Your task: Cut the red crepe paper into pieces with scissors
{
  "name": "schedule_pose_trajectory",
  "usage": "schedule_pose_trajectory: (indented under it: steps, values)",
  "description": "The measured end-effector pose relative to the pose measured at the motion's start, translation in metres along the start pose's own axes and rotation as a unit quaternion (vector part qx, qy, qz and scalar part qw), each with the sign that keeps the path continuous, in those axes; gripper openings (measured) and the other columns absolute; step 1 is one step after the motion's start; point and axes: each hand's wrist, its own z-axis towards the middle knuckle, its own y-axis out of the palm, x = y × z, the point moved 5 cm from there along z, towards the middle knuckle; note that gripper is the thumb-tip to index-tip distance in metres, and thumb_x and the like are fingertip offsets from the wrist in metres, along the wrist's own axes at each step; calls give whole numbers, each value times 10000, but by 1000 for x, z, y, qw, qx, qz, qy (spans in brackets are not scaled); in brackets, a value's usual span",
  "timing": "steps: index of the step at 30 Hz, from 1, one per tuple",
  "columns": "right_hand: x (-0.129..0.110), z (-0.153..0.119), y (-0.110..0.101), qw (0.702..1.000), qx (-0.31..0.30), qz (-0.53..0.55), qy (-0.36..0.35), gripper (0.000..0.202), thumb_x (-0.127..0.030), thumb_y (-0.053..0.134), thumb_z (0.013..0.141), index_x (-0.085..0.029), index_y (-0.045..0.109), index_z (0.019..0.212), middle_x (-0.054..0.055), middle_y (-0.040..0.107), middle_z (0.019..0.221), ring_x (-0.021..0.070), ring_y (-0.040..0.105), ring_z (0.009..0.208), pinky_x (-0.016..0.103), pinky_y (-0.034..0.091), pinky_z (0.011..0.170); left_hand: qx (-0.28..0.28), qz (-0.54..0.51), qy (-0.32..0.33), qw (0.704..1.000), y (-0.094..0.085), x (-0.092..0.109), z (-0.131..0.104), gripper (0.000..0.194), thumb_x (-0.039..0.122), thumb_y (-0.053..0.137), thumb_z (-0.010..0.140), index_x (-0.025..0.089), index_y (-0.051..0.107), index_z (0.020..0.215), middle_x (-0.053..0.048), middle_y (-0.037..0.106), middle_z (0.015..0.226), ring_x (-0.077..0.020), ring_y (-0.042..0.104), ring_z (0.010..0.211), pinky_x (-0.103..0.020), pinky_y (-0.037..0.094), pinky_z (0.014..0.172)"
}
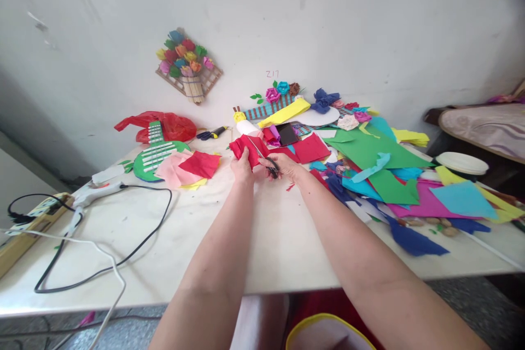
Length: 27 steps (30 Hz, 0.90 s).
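In the middle of the white table (274,251), my left hand (243,165) grips a folded piece of red crepe paper (239,146). My right hand (283,167) is closed around the black handles of a pair of scissors (272,166). The scissor blades point up and left, lying against the red paper; whether they are cutting into it I cannot tell. More red paper (312,147) lies just beyond my right hand. To the left, a red square (199,164) rests on pink crepe paper (172,168), beside a green paper guitar shape (144,163) with white strips.
A white glue gun (98,192) and its black cable (168,213) lie at left near a power strip (36,219). Pliers (212,133) sit by a red plastic bag (176,124). Coloured paper, including a green sheet (381,147), covers the right side. A yellow-rimmed bin (324,317) stands below the edge.
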Motion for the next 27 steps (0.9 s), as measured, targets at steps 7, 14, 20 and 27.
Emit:
schedule_pose_trajectory:
  steps: [7, 14, 20, 27]
  values:
    - [1, 0, 0, 1000, 9, 9, -16, 343, -494, 612, 742, -160, 532, 729, -23, 582, 544, 65, 508, 375, 151, 252, 294, -6, -22, 18, 1000, 1, -4, 4, 203, 257, 685, 659, 132, 631, 810, -55, 666, 753, -175, 647, 712, -288, 513, 666]
    - [1, 3, -2, 1000, 16, 15, -10, 328, -477, 614, 746, -161, 532, 724, -38, 546, 506, 59, 482, 357, 156, 253, 300, -26, -48, 9, 998, 4, -2, 1, 202, 241, 686, 659, 128, 620, 813, -55, 661, 738, -182, 652, 710, -317, 515, 708]
    - [2, 3, -1, 1000, 22, 12, 4, 317, -462, 625, 742, -161, 527, 716, -41, 537, 496, 52, 456, 349, 155, 237, 297, -7, -45, -4, 999, 5, 3, -5, 163, 217, 684, 670, 133, 623, 796, -29, 648, 678, -159, 645, 669, -282, 517, 682]
    - [-3, 0, 0, 1000, 27, 14, 3, 316, -456, 636, 730, -163, 518, 706, -51, 516, 483, 47, 436, 345, 160, 212, 298, 0, -64, -3, 998, 5, 2, -4, 109, 176, 669, 685, 129, 614, 766, -38, 656, 693, -167, 651, 663, -304, 523, 692]
